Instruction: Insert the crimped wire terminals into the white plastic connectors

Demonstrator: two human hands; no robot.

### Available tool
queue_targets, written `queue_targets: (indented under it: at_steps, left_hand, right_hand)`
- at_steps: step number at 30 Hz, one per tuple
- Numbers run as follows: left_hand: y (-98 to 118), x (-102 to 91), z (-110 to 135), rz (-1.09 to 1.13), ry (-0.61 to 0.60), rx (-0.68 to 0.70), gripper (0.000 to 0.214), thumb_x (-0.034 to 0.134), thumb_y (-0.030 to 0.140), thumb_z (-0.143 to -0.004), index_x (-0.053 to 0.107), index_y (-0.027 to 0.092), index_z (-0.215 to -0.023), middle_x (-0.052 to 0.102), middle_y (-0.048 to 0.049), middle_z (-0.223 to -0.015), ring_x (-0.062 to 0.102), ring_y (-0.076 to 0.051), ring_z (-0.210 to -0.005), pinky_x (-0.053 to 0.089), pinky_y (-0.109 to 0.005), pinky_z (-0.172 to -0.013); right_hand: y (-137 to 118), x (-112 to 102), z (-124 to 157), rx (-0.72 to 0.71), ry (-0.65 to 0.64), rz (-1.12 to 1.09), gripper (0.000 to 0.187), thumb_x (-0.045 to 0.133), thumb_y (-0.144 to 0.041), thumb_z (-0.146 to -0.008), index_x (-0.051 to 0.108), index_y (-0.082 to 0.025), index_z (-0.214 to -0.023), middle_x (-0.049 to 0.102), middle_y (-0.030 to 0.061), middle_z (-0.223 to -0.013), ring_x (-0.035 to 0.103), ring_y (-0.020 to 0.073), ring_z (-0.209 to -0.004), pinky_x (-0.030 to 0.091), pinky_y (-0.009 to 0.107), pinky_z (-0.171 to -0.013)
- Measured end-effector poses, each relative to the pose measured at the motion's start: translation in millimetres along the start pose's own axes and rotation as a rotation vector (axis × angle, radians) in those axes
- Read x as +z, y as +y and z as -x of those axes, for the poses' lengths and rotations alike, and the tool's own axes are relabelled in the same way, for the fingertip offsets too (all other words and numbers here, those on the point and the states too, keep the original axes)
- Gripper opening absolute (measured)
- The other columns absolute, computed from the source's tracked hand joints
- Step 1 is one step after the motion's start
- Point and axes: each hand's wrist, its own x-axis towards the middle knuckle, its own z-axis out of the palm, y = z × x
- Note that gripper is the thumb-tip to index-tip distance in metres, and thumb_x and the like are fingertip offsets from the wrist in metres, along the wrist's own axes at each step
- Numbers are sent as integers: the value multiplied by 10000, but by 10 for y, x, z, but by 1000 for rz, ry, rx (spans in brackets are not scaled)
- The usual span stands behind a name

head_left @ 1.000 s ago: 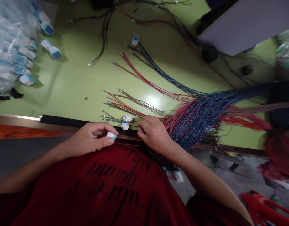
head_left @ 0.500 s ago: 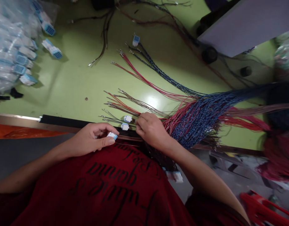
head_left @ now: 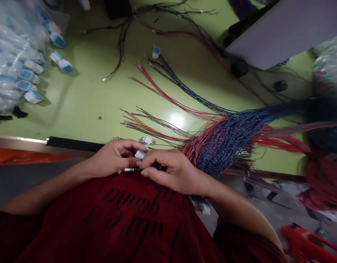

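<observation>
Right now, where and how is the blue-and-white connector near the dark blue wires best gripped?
Probably by pinching opposite sides of the connector, coming from the left: its body is small and blocky, green tabletop shows on that side, and the dark blue wires run off to its right.

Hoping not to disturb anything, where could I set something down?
The widest bare patch of green table lies between the connector pile and the fanned wires, broken by one small speck. It's crowded at the wire bundle and around the left hand and right hand.
</observation>
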Motion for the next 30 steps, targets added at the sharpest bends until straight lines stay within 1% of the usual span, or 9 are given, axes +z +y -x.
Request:
queue_targets:
  at_steps: [3,4,5,7,11,17,22,25,30]
  left_hand:
    - [6,-25,-26,-7,62,0,317,745,189,-688,679,151,-996,561,68,-511,453,-53,-391,377,-122,-331]
    - [8,-37,-31,-4,68,-2,322,740,186,-696,673,148,-1009,556,71,-513,453,-50,-391,383,-120,-332]
    - [10,-48,-36,3,64,-2,332,738,183,-701,667,147,-1024,560,70,-526,454,-48,-395,387,-118,-334]
    - [12,-64,-49,18,54,8,352,733,183,-712,661,147,-1055,568,68,-550,453,-42,-400,390,-114,-335]
    - [-5,-75,-73,31,54,29,342,708,187,-753,655,144,-1088,548,71,-526,441,-38,-393,386,-110,-340]
    - [-46,-65,-59,125,49,63,268,692,148,-768,648,142,-1032,541,82,-507,430,-29,-365,366,-105,-330]
    - [-79,-63,-61,175,40,86,252,692,152,-782,641,145,-1029,552,82,-527,435,-24,-355,367,-106,-328]
    - [-95,-58,-76,188,34,91,248,704,160,-778,636,146,-1016,560,81,-538,439,-23,-352,366,-107,-323]
    - [-80,-37,-77,166,39,82,253,717,166,-763,636,146,-1002,568,82,-533,439,-24,-347,363,-108,-318]
  right_hand:
    - [63,41,-52,147,263,4,97,552,-163,-847,592,-180,-760,606,-24,-690,540,81,-609,439,193,-569]
    - [100,42,-57,180,322,17,99,549,-158,-838,584,-178,-747,588,-31,-664,520,76,-585,422,187,-544]
    - [134,41,-60,198,360,34,97,551,-156,-830,580,-175,-739,573,-37,-642,505,71,-566,407,183,-526]
    - [178,39,-62,199,393,75,89,556,-152,-818,585,-170,-737,567,-40,-623,496,67,-551,392,178,-509]
    - [178,48,-59,163,398,163,82,556,-147,-819,617,-165,-767,599,-33,-635,479,62,-526,376,184,-496]
    - [147,66,-41,95,387,315,114,561,-151,-829,642,-163,-749,629,-14,-652,524,80,-573,402,207,-556]
    - [147,102,-46,56,360,330,115,541,-143,-826,635,-163,-763,637,-16,-659,522,75,-558,396,198,-542]
    - [161,128,-42,60,332,338,113,535,-142,-820,633,-160,-767,647,-11,-658,533,79,-562,411,200,-557]
    - [176,136,-25,74,330,349,119,527,-144,-823,634,-158,-774,662,-3,-664,549,83,-567,424,202,-567]
